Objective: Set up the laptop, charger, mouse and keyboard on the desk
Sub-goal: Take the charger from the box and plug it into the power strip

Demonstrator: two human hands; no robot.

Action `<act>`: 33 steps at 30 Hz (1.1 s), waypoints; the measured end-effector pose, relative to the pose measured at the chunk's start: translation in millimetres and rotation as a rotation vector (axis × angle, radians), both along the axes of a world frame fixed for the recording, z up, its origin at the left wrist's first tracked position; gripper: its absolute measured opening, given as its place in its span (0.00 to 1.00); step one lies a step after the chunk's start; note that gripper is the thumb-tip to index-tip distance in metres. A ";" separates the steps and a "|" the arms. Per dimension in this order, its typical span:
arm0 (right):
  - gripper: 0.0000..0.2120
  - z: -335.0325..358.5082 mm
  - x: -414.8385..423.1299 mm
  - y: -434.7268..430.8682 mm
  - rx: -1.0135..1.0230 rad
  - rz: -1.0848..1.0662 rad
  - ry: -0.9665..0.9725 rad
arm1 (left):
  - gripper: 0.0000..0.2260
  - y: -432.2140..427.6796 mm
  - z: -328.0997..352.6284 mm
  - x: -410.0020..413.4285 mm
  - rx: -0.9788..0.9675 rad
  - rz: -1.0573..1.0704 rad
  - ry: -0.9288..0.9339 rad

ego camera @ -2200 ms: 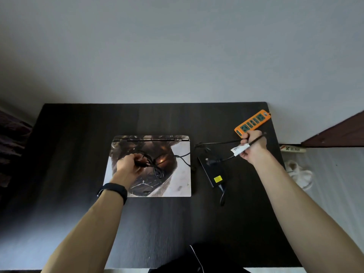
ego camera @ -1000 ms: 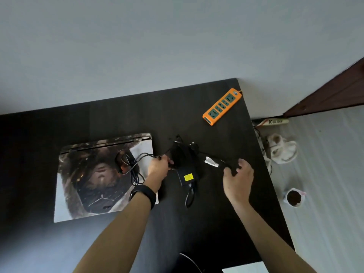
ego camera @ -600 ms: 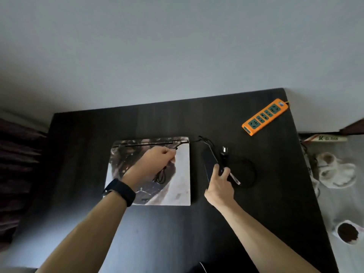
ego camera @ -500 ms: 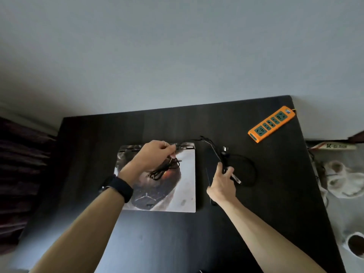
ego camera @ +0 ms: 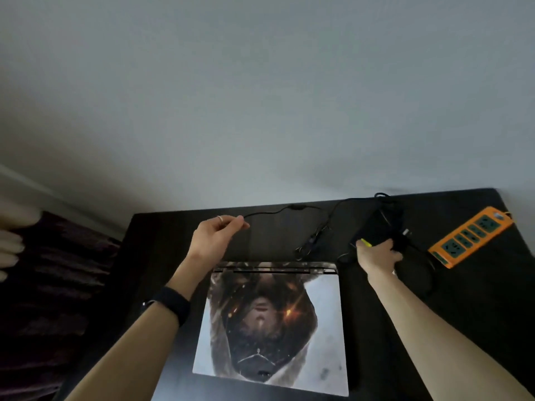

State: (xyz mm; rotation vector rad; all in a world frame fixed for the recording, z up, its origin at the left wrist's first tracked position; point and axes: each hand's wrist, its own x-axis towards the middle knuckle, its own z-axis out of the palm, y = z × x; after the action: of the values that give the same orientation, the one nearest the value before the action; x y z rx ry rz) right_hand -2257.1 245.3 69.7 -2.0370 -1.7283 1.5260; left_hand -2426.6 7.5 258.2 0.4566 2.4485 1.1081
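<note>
Laptop (ego camera: 272,322): closed, picture-printed lid up, flat on the dark tabletop (ego camera: 477,314). Charger brick (ego camera: 376,230): at 1 o'clock of the laptop, gripped by the right hand (ego camera: 377,254). Charger cable (ego camera: 278,211): thin, black, runs from the brick towards 11 o'clock, with its end pinched by the left hand (ego camera: 215,237). Orange power strip (ego camera: 470,237): at 2 o'clock, near the far right corner.

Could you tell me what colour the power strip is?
The power strip is orange with green sockets, seen in the head view.

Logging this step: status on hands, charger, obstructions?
Left hand pinching charger cable. Right hand gripping charger brick. Laptop closed. Loose cable lies between brick and power strip.
</note>
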 end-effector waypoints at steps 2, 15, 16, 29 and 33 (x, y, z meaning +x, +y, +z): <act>0.41 -0.1 -8.0 6.0 0.014 -0.099 0.053 | 0.11 1.9 -21.2 -18.6 -0.090 -0.030 0.018; 0.27 -2.5 -27.9 -97.9 0.834 0.525 -0.230 | 0.08 -14.2 -169.5 -72.9 -0.206 -0.236 -0.050; 0.26 -7.1 -33.9 -98.0 0.817 0.570 -0.261 | 0.08 -16.7 -181.4 -78.0 -0.209 -0.226 -0.052; 0.19 -30.7 -96.2 -69.3 0.911 1.269 -0.074 | 0.09 25.5 -220.8 -79.2 -0.138 -0.651 -0.017; 0.12 -38.2 -90.8 -58.0 0.922 1.348 -0.101 | 0.05 14.6 -223.7 -81.4 -0.184 -0.586 -0.018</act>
State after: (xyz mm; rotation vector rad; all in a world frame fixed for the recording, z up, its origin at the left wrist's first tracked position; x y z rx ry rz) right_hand -2347.9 187.4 31.5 -0.3955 -3.1599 0.3133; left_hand -2508.0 22.1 34.5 1.0117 2.1525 0.6297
